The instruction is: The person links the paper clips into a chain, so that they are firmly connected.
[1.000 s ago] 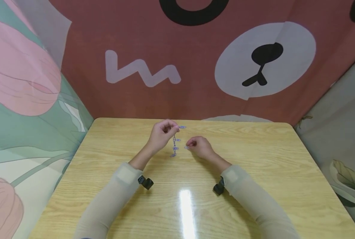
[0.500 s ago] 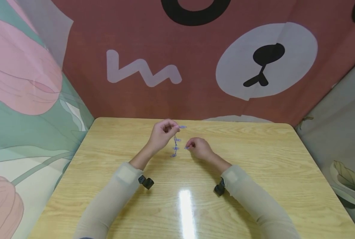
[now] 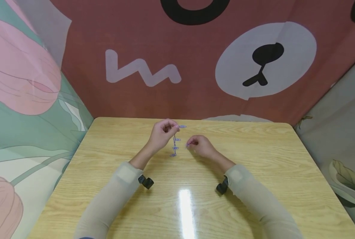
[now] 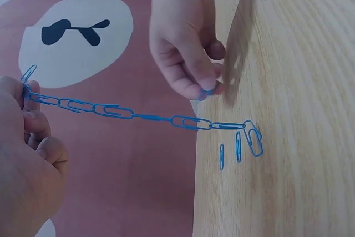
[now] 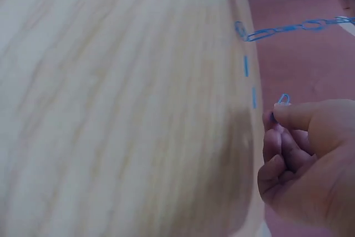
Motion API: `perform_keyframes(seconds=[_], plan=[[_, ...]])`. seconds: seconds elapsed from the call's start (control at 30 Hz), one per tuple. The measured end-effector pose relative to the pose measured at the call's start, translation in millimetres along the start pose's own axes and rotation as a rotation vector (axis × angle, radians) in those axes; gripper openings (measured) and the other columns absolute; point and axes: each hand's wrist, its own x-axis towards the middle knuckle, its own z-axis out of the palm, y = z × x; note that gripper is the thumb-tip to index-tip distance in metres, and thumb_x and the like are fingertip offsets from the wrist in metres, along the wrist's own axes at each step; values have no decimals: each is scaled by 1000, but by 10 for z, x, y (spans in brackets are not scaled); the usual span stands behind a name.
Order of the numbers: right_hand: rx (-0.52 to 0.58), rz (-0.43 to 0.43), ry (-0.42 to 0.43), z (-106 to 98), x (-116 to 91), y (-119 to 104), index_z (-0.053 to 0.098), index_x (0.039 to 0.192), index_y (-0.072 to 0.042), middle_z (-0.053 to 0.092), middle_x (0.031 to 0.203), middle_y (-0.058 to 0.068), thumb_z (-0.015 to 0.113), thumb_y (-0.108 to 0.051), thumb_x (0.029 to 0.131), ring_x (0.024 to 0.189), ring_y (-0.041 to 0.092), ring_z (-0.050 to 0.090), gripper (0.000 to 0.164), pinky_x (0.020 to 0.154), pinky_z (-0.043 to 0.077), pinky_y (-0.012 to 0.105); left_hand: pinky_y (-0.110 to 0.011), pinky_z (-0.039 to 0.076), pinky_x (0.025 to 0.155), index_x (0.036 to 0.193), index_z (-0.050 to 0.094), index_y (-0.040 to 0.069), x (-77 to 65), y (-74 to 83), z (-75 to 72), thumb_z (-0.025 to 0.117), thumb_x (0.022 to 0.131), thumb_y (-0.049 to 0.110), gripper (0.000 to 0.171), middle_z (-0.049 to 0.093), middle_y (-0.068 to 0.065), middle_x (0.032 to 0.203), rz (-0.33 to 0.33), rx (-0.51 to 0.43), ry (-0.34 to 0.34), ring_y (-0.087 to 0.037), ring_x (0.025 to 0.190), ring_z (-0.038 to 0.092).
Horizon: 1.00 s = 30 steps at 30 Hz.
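Observation:
My left hand [image 3: 162, 132] pinches the top of a chain of blue paper clips [image 4: 113, 111] and lets it hang over the table. One clip [image 4: 29, 73] sticks out sideways from those fingertips. The chain's lowest clip [image 4: 254, 141] hangs at an angle, close over the tabletop. To the right of the chain, my right hand [image 3: 202, 146] pinches a single blue paper clip [image 5: 284, 99] between thumb and index finger, its other fingers curled in. Most of that clip is hidden by the fingertips. Two loose paper clips [image 4: 222, 157] lie on the table near the chain's lower end.
The wooden table [image 3: 129, 199] stretches out on both sides of the hands, a light reflection at its front. Right behind its far edge hangs a red printed cloth [image 3: 153, 103]. Patterned curtains [image 3: 31, 132] flank the left and right.
My right hand has risen a little, and the paper clip in its fingertips has tilted. My left hand stays put, the chain swaying only slightly.

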Motion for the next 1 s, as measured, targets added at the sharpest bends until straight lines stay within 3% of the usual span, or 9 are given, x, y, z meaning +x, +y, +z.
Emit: perform_keyframes(seconds=[0.37,0.63,1.0], plan=[[59,-57,28,-242,-87,-233,76,109,-2,72,96,6,67,-3,97,89,20,65,14,80,54,35,-21,35,53,93,66,-12,3,-11,-4,60,99,-5,12,64,-8,81,27,19,3,-7,57,41],[82,-76,58,-447,-173,-367,78,101,-7,73,93,3,71,-10,97,84,19,63,8,74,53,33,-21,35,53,93,66,-12,-7,-2,0,61,100,-4,11,65,-18,83,18,17,3,-7,57,41],[183,-64,108,-770,-290,-679,76,102,-8,70,94,12,71,-17,97,76,23,53,11,62,44,29,-21,34,53,94,67,-12,-18,-14,-1,61,99,-4,11,64,-7,80,23,24,3,-8,57,40]])
